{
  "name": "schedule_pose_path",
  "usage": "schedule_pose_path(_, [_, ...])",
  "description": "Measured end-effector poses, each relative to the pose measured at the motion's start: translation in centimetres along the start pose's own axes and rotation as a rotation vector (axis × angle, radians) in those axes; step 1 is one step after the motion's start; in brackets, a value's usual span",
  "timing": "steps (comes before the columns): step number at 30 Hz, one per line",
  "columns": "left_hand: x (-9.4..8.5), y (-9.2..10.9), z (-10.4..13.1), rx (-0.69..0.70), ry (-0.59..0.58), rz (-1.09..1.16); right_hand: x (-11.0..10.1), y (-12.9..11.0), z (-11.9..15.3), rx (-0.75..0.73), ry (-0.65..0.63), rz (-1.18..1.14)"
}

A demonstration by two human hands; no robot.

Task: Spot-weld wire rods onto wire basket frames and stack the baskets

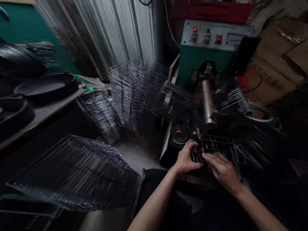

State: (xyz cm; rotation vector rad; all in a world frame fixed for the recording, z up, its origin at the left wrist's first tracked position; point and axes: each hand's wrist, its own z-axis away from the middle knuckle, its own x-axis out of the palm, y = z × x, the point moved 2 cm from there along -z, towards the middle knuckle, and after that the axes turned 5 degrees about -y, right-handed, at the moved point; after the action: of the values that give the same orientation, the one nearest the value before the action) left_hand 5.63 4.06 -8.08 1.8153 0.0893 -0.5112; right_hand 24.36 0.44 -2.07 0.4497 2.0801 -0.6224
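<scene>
A wire basket (pixel 220 146) sits below the electrode arm of a green machine, with dark wire sides. My left hand (pixel 186 158) is at its left end, thumb and fingers curved round the wires. From the right, my right hand (pixel 222 169) has its fingers pressed together on the basket's near side, by the electrode tip. Whether a small loose part lies between the fingertips is too dark to tell. Just above the hands is the machine's copper-coloured cylinder (pixel 208 102). A small round metal dish (pixel 180 134) stands left of the fingertips.
Tall stacks of wire racks (pixel 128 96) stand behind left, and another stack (pixel 76 175) lies nearer. The machine's control panel (pixel 214 35) shows a lit red lamp. Cardboard boxes (pixel 273 69) are at right. Black pans (pixel 46 87) rest on a bench at left.
</scene>
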Motion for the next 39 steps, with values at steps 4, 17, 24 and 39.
schedule_pose_path(4, [0.0,0.0,-0.1,0.002,-0.005,0.011,-0.2,0.0,-0.2,0.015,-0.007,0.009])
schedule_pose_path(17, [-1.2,1.0,-0.7,0.021,0.029,-0.062,-0.3,0.3,-1.8,0.096,0.051,-0.045])
schedule_pose_path(24, [-2.4,1.2,-2.3,0.029,0.031,-0.12,0.1,1.5,-3.4,0.14,0.105,-0.078])
schedule_pose_path(39, [-4.3,0.1,-4.7,-0.116,0.008,-0.176,-0.7,3.8,-5.4,0.254,0.137,-0.061])
